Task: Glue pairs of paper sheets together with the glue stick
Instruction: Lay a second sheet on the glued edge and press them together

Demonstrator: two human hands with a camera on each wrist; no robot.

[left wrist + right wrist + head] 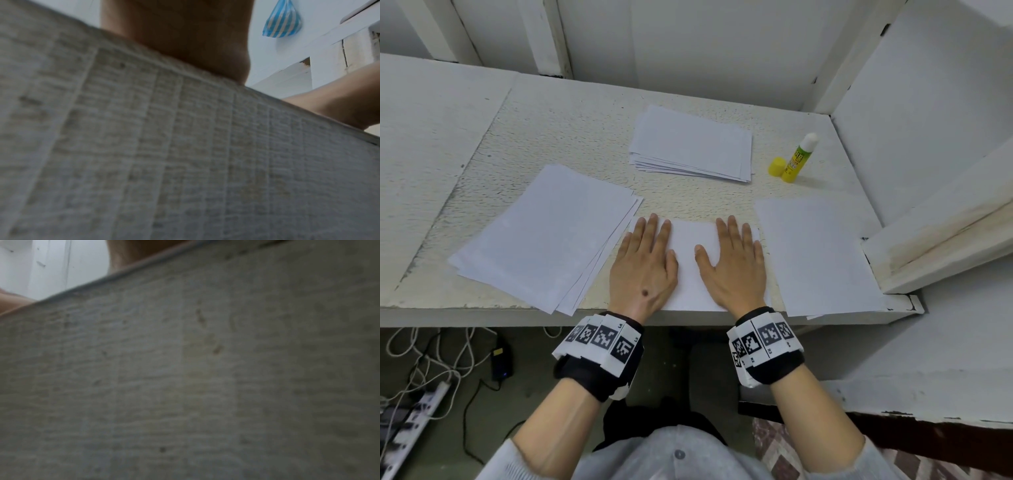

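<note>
Palms flat: your left hand (643, 270) and right hand (734, 267) pressed the center sheet (686, 253), fingers straight; glue stick (799, 158) uncapped upper right.

White textured table (571, 113): centre sheet (686, 260) under both hands, fanned paper stack (544, 236) left of them, single sheet (818, 257) right, another stack (691, 144) beyond, glue stick (799, 158) upright beside yellow cap (776, 167) beyond-right.

I've got my left hand (643, 270) and right hand (732, 267) palms down, side by side; fingers straight, forearms reaching forward.
</note>
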